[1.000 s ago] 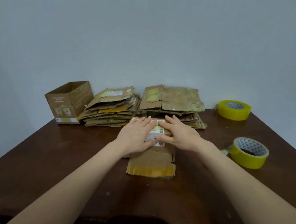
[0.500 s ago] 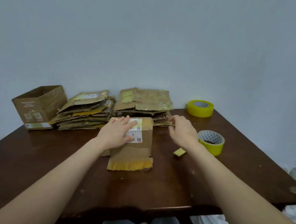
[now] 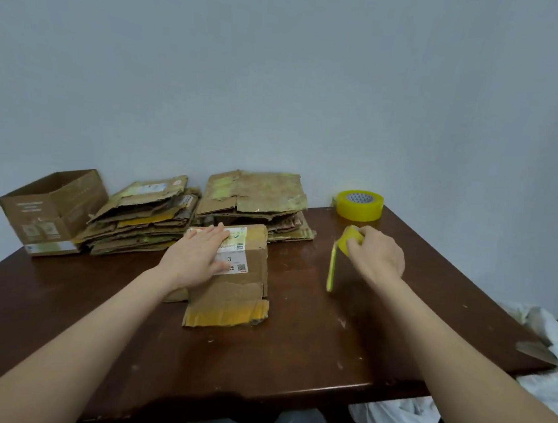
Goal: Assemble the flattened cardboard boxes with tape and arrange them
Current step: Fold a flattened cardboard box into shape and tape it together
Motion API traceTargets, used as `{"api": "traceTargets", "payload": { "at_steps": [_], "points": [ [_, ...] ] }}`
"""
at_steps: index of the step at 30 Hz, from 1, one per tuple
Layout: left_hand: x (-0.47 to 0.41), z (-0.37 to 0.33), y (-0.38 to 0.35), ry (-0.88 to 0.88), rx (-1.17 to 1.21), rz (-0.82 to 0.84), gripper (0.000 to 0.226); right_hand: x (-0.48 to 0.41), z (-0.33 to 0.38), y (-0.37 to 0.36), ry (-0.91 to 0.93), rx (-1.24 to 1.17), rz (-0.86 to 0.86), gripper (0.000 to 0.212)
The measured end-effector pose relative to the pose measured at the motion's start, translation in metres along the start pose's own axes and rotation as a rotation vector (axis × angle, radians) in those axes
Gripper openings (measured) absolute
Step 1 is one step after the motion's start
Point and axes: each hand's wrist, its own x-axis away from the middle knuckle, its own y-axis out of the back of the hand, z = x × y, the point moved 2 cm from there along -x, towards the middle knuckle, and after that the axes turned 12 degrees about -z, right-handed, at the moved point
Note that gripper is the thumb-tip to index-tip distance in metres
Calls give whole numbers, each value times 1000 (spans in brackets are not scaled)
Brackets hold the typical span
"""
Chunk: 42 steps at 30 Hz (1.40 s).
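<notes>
A small cardboard box [image 3: 238,286] with a white label and yellow tape along its near edge lies in the middle of the dark wooden table [image 3: 290,350]. My left hand [image 3: 197,258] presses flat on its top over the label. To the right, my right hand [image 3: 374,256] grips a yellow tape roll [image 3: 348,241] lifted off the table, with a loose strip of tape [image 3: 332,268] hanging down from it. Two stacks of flattened cardboard boxes [image 3: 146,214] [image 3: 255,198] lie at the back.
An assembled open cardboard box [image 3: 50,211] stands at the back left. A second yellow tape roll [image 3: 360,205] sits at the back right corner. White cloth or plastic [image 3: 542,377] lies beyond the table's right edge. A pale wall is close behind.
My right hand left the box, reached right and picked up the nearer tape roll, which now hangs above the table. My left hand stays flat on the box. The view shifted.
</notes>
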Motion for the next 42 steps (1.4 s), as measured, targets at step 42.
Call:
{"api": "traceTargets", "payload": {
  "at_steps": [42],
  "points": [
    [-7,6,89,443,723,-490,24,-4,175,11,27,-952,254,16]
  ]
}}
